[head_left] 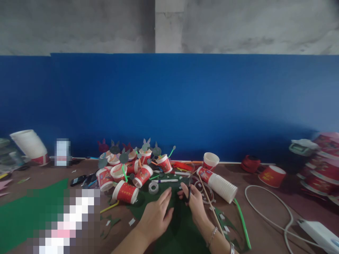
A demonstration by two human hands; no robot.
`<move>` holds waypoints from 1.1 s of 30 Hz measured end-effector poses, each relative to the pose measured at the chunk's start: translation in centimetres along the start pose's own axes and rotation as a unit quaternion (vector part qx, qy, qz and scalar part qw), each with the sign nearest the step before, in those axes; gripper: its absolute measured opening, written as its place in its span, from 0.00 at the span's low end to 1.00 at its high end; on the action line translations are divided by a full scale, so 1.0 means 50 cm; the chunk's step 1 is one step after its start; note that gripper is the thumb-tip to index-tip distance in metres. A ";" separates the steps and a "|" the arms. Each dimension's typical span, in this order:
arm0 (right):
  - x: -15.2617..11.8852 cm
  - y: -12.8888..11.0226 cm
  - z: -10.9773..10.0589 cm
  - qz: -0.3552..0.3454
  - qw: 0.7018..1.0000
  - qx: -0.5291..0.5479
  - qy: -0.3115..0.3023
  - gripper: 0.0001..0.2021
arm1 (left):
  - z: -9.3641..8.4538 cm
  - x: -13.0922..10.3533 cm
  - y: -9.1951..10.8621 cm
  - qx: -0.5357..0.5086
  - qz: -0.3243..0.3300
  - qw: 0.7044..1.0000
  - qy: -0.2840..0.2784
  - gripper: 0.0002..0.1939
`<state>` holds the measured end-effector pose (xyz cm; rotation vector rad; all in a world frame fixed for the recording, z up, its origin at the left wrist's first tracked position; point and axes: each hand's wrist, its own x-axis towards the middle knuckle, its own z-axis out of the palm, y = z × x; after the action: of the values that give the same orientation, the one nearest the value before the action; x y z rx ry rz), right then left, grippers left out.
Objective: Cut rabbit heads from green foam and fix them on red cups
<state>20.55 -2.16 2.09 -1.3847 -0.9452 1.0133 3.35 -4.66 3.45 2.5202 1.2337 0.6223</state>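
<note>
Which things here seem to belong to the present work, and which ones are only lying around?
Likely belonging:
scissors, in the right hand
dark green sheet, below the left hand
clustered red paper cups
tape roll

Probably just lying about:
white box
white cable
small black object

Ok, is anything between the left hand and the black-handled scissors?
Yes, the fingers of the right hand, just left of the black-handled scissors; beyond those, only the dark green flat sheet shows toward the left hand.
</note>
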 end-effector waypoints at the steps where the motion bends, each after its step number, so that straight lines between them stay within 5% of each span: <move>1: 0.002 0.001 -0.001 0.002 1.000 0.012 0.008 0.17 | -0.002 0.000 0.002 -0.006 0.012 1.000 -0.007 0.25; 6: 0.007 0.001 -0.001 -0.037 0.997 0.065 0.026 0.13 | -0.007 -0.001 0.006 -0.039 0.016 0.999 0.004 0.20; 12: 0.000 -0.001 0.002 -0.070 0.994 0.079 0.001 0.11 | -0.001 0.006 -0.004 -0.143 -0.082 0.974 0.157 0.10; 16: -0.016 -0.004 0.011 -0.062 0.992 0.095 -0.055 0.12 | 0.012 0.020 -0.017 -0.242 -0.177 0.941 0.156 0.12; 23: -0.038 -0.024 0.027 -0.066 0.983 0.033 -0.166 0.13 | 0.022 0.034 -0.053 -0.384 -0.200 0.880 0.196 0.16; 33: -0.019 -0.008 0.012 -0.021 0.945 -0.113 -0.306 0.13 | 0.024 0.037 -0.080 -0.412 -0.219 0.828 0.310 0.20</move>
<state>19.71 -2.88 2.54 -1.2390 -1.5822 1.3719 2.19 -0.84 1.21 1.2877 1.2638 1.5121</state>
